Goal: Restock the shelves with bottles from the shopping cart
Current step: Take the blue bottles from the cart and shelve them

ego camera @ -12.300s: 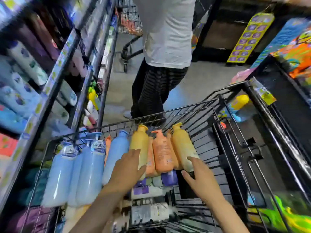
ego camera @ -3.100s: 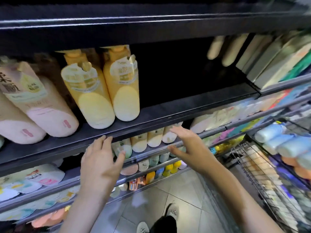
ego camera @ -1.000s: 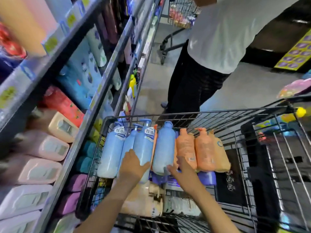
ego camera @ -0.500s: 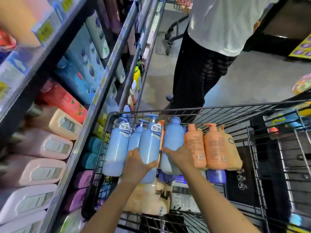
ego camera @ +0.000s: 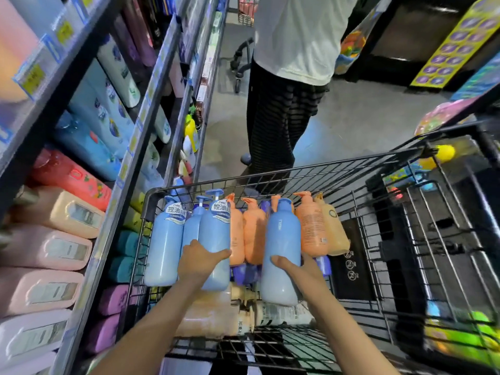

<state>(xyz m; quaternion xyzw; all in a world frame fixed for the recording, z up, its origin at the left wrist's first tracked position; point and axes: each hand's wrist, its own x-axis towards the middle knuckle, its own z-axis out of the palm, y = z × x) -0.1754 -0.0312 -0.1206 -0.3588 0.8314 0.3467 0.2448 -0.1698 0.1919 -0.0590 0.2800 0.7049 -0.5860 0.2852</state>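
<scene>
The black wire shopping cart (ego camera: pixel 284 173) stands in front of me, with blue, orange and yellow pump bottles leaning against its far wall. My left hand (ego camera: pixel 198 262) grips a light blue pump bottle (ego camera: pixel 216 239) in the left group. My right hand (ego camera: pixel 303 269) holds another light blue bottle (ego camera: pixel 282 250), raised out of the row in front of the orange bottles (ego camera: pixel 253 231). More blue bottles (ego camera: pixel 163 247) stand at the cart's left. White and cream bottles (ego camera: pixel 213 315) lie flat on the cart floor.
Shelves (ego camera: pixel 130 147) full of coloured bottles and refill packs run along the left. A person in a white shirt and dark striped trousers (ego camera: pixel 281 109) stands just beyond the cart, with another cart (ego camera: pixel 244 12) behind. A dark display rack (ego camera: pixel 457 239) is at the right.
Both hands have closed on blue bottles. The right hand has pulled its bottle rightward and up out of the row, uncovering orange bottles behind it.
</scene>
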